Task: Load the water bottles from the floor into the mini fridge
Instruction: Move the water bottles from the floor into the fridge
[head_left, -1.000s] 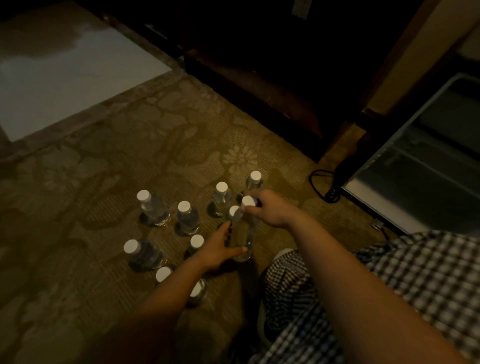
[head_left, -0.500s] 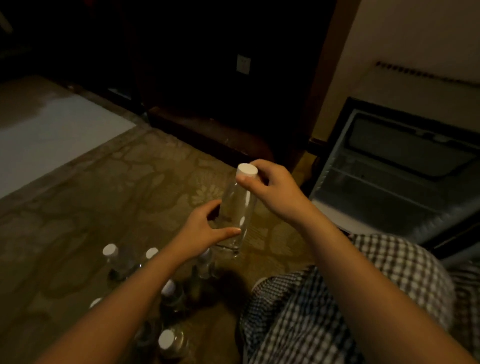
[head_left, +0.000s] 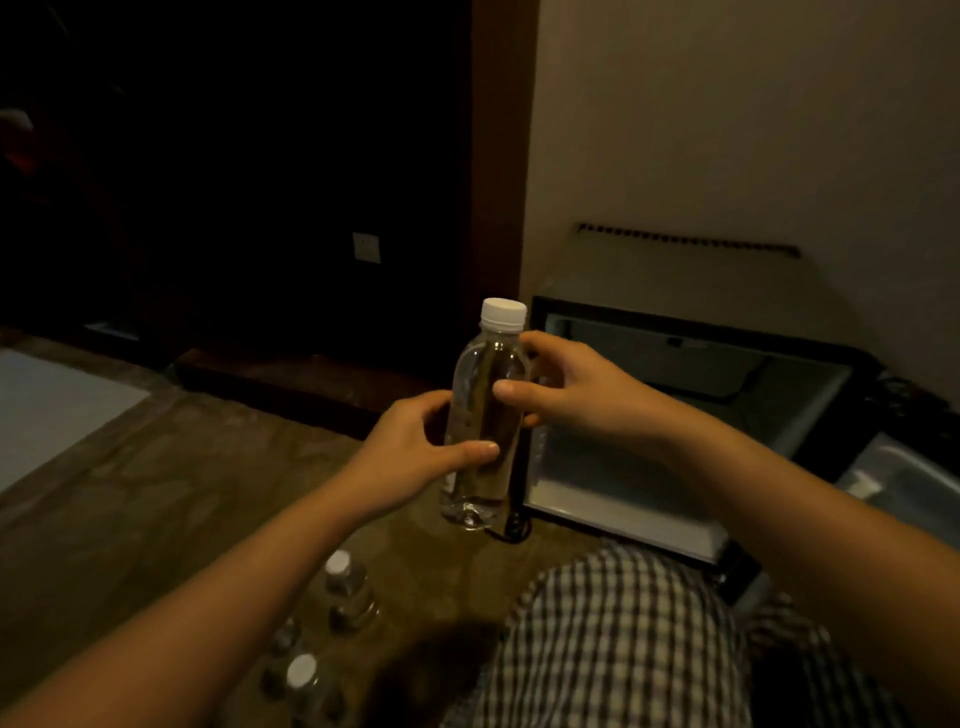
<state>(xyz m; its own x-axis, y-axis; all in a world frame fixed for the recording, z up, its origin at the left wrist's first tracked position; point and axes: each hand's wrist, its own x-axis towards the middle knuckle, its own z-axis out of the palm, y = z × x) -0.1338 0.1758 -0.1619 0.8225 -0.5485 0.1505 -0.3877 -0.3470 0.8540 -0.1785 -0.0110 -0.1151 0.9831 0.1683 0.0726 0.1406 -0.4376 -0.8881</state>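
A clear water bottle (head_left: 480, 467) with a white cap is held upright in the air in front of me. My left hand (head_left: 415, 452) grips its lower body, thumb across the front. My right hand (head_left: 566, 389) holds its upper body from the right, just below the shoulder. The open mini fridge (head_left: 675, 415) stands on the floor right behind the bottle, its dim interior facing me. More capped bottles (head_left: 348, 592) stand on the carpet at the bottom of the view, partly hidden by my left forearm.
The fridge door (head_left: 904, 478) hangs open at the far right. A black cable (head_left: 511, 530) lies on the carpet by the fridge's left corner. Dark wooden furniture fills the back left. My knee in checked fabric (head_left: 623, 649) is at the bottom right.
Both hands lifted the bottle off the carpet and carried it up toward the fridge. My right hand slid from the cap down to the bottle's upper body. The view tilted up.
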